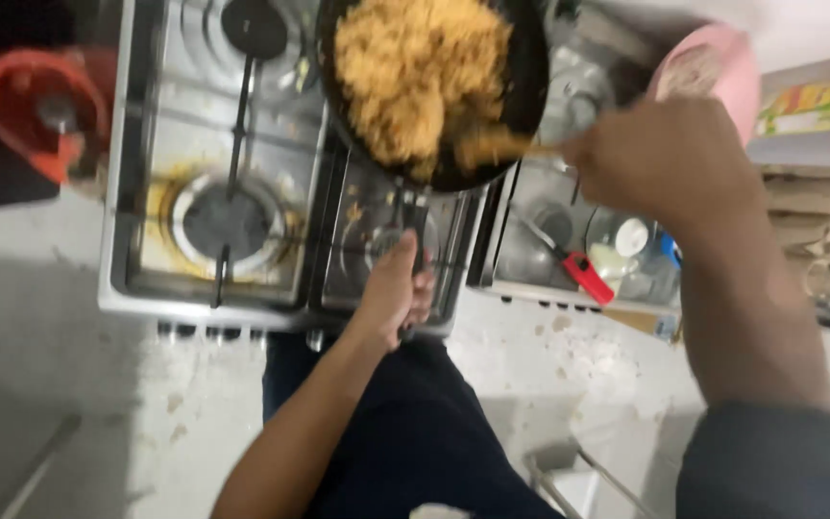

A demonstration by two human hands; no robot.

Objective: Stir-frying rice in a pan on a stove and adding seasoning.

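**Stirring at the stove**

A steel four-burner gas stove (213,192) stands over a pale, stained floor (69,384). On its back right burner sits a black round frying pan (434,86) of golden fried rice (420,67). The left hand (394,288), grip clamped on the pan's handle, steadies it. Right of the pan, the right hand (655,159) grips a wooden spoon (492,146) in the rice. Mid-stir, I judge; turning the rice next calls for a firm handle hold.

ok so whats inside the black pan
The black pan holds a heap of golden-brown crumbly food, with a wooden utensil dipped into it. The pan's bottom under the food is covered.
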